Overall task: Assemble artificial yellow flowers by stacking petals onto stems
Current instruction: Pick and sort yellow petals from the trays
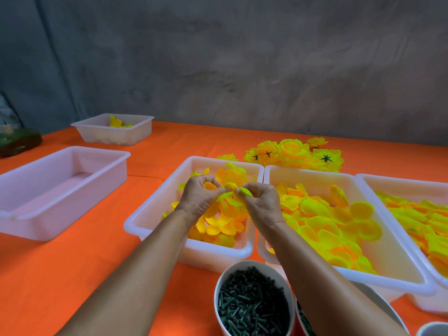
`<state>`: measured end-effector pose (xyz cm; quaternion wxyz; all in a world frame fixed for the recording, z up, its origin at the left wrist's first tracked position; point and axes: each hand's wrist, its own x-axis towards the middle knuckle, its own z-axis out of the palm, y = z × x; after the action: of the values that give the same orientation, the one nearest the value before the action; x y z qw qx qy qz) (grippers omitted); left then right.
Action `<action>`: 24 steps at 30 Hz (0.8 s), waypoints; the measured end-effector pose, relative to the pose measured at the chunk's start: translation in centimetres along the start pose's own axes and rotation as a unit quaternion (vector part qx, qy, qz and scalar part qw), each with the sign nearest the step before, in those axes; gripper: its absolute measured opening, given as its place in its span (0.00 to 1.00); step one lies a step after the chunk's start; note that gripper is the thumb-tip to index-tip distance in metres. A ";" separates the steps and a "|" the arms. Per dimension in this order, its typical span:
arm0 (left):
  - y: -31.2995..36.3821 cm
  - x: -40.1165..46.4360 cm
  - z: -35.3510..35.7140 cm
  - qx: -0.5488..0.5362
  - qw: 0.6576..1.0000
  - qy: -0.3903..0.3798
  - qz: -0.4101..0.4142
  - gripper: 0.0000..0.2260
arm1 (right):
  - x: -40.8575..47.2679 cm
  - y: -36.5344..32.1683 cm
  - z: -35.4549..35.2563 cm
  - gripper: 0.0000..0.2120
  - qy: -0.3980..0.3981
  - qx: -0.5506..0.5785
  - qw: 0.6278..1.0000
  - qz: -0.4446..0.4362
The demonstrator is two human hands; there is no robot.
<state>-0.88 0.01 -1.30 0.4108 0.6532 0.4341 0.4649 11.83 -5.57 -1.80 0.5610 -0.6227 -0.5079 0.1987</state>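
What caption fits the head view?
Both hands pinch yellow petals over a petal bin; stems cup nearby.

Two bare forearms, left hand (197, 197) and right hand (263, 202) ungloved (sleeves out of view)

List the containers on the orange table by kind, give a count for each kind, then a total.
White plastic trays: 5. One far left-back, one empty at left, one under the hands, one right of it, one cut by the right edge.
Round cups of dark green stems: 2. One whole, one mostly hidden behind the right forearm.
Round container, corner only: 1.
Total: 8.
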 end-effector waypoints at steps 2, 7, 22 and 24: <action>0.0 0.1 0.0 0.008 1.000 0.016 0.004 0.13 | 0.1 0.1 0.0 0.09 -0.010 -0.014 1.000 -0.011; 0.1 -0.1 0.0 -0.004 1.000 -0.008 0.006 0.09 | 0.0 0.1 0.1 0.05 -0.018 -0.018 1.000 -0.016; 0.5 -0.3 0.0 -0.073 0.996 -0.040 0.011 0.04 | -0.4 -0.6 -0.5 0.16 0.031 0.042 0.999 0.002; 0.5 -0.3 0.0 -0.070 0.997 -0.030 0.010 0.04 | -0.3 -0.7 -0.4 0.17 0.023 0.044 0.999 0.005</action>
<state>-0.87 -0.44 -0.89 0.4640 0.6406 0.3817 0.4782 11.76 -6.15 -1.20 0.5984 -0.6041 -0.4827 0.2097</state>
